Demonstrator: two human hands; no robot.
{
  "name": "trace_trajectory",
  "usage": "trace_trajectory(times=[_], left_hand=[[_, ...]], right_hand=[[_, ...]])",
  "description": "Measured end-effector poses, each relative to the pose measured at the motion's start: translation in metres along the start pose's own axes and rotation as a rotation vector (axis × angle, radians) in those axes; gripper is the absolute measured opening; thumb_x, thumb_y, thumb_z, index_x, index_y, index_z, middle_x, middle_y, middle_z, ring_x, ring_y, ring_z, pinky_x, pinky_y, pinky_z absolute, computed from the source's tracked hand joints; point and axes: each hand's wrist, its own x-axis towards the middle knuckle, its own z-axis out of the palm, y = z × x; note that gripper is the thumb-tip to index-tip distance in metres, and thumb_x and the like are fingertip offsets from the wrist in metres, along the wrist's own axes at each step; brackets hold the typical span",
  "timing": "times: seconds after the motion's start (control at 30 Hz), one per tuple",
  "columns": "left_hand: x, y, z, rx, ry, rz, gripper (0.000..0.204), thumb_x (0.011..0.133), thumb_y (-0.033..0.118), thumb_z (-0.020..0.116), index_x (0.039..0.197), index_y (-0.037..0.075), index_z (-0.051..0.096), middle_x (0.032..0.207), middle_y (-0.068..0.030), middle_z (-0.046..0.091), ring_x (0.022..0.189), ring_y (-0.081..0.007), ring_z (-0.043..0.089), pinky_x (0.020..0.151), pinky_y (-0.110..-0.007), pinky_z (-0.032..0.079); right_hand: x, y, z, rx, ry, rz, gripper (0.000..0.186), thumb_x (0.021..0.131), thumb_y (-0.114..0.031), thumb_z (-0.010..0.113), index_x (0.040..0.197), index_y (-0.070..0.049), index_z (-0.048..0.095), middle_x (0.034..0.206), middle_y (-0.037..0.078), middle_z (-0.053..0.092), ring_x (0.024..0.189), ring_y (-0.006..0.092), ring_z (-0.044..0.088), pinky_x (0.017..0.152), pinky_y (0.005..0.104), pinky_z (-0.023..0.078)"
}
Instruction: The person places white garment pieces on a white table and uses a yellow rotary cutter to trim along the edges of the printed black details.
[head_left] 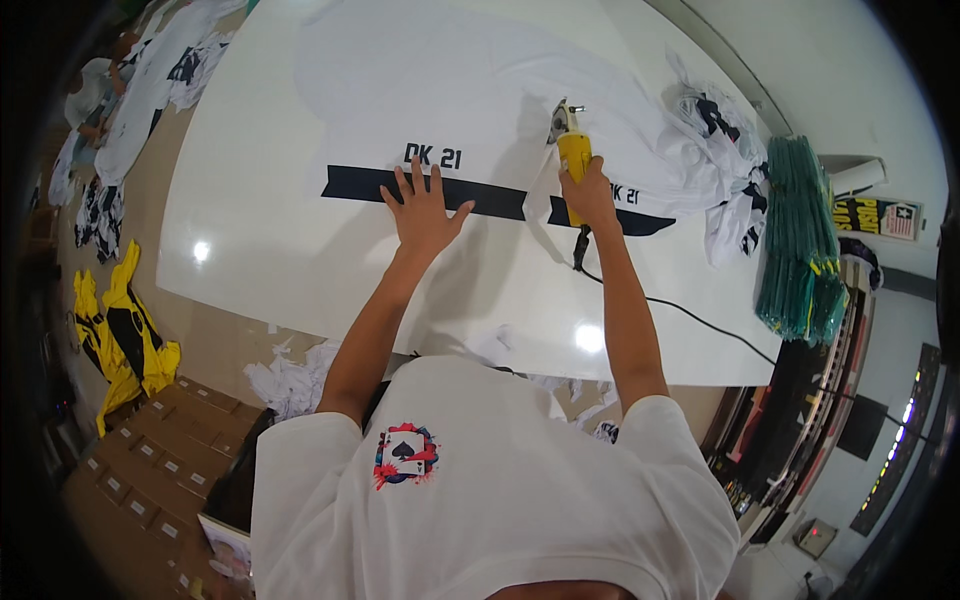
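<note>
While the left hand (425, 218) lies palm down, fingers fanned apart, its fingertips reach across the navy band (475, 197) toward dark printing on the white fabric (430, 90), and over on the other side it's the right hand (592, 195) clamped firmly around a yellow handheld cutter (575, 150)! That cutter stands on the white fabric, right of the left hand, its metal head pointing away from the wearer, and just below that head a pale gap splits the navy band into two lengths; whether bare table or cloth shows through, I cannot tell. More dark printing sits just beside the right hand, on the shorter length's side. Out of the cutter's near end comes a black cord (700, 319), trailing right across the glossy white table (240, 240) and over its edge. Big heap of white and navy cloth (715, 130) at the table's right, green bundles (798, 240) hanging just beyond it! Down on the left, yellow-and-black garments (122, 335) above brown cardboard boxes (150, 470), and at far upper left, a person (92, 95) near more white cloth.
</note>
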Motion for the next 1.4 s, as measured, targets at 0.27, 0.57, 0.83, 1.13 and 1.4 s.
trace_trajectory(times=[0.27, 0.57, 0.83, 1.13, 1.4], left_hand=[[-0.002, 0.013, 0.027, 0.108, -0.044, -0.171, 0.126, 0.076, 0.085, 0.068, 0.165, 0.005, 0.029, 0.171, -0.0297, 0.018, 0.155, -0.0597, 0.01, 0.112, -0.084, 0.007], [0.001, 0.021, 0.005, 0.072, -0.218, -0.299, 0.137, 0.067, 0.082, 0.078, 0.168, 0.008, 0.022, 0.174, -0.0276, 0.008, 0.159, -0.0541, -0.001, 0.116, -0.081, 0.003], [0.0, 0.021, 0.006, 0.113, -0.227, -0.291, 0.137, 0.069, 0.083, 0.077, 0.169, 0.011, 0.016, 0.175, -0.0243, 0.005, 0.159, -0.0529, -0.001, 0.117, -0.08, 0.005], [-0.002, 0.019, 0.008, 0.063, -0.174, -0.27, 0.135, 0.068, 0.079, 0.081, 0.168, 0.009, 0.022, 0.174, -0.026, 0.008, 0.159, -0.0535, 0.0, 0.116, -0.081, 0.003], [-0.003, 0.016, 0.01, 0.062, -0.179, -0.27, 0.136, 0.068, 0.083, 0.077, 0.168, 0.01, 0.02, 0.175, -0.0252, 0.005, 0.159, -0.0541, -0.002, 0.115, -0.082, 0.003]], right_hand=[[-0.009, 0.078, -0.048, -0.066, -0.262, -0.323, 0.056, 0.095, -0.034, 0.068, 0.124, 0.006, 0.041, 0.1, 0.038, 0.068, 0.093, 0.054, 0.069, 0.079, 0.0563, 0.056], [0.023, 0.107, -0.067, -0.101, -0.351, -0.584, 0.054, 0.095, -0.03, 0.07, 0.125, 0.004, 0.042, 0.106, 0.036, 0.067, 0.095, 0.0531, 0.068, 0.079, 0.0553, 0.056], [0.028, 0.1, -0.066, -0.09, -0.372, -0.586, 0.054, 0.096, -0.028, 0.07, 0.128, 0.005, 0.042, 0.103, 0.035, 0.067, 0.091, 0.054, 0.068, 0.078, 0.055, 0.056], [0.03, 0.078, -0.055, -0.109, -0.336, -0.571, 0.05, 0.096, -0.029, 0.069, 0.123, 0.003, 0.042, 0.097, 0.035, 0.068, 0.088, 0.0528, 0.069, 0.075, 0.0553, 0.056], [0.03, 0.04, -0.043, -0.094, -0.339, -0.492, 0.05, 0.096, -0.033, 0.067, 0.121, 0.003, 0.043, 0.104, 0.033, 0.068, 0.092, 0.0522, 0.069, 0.079, 0.056, 0.056]])
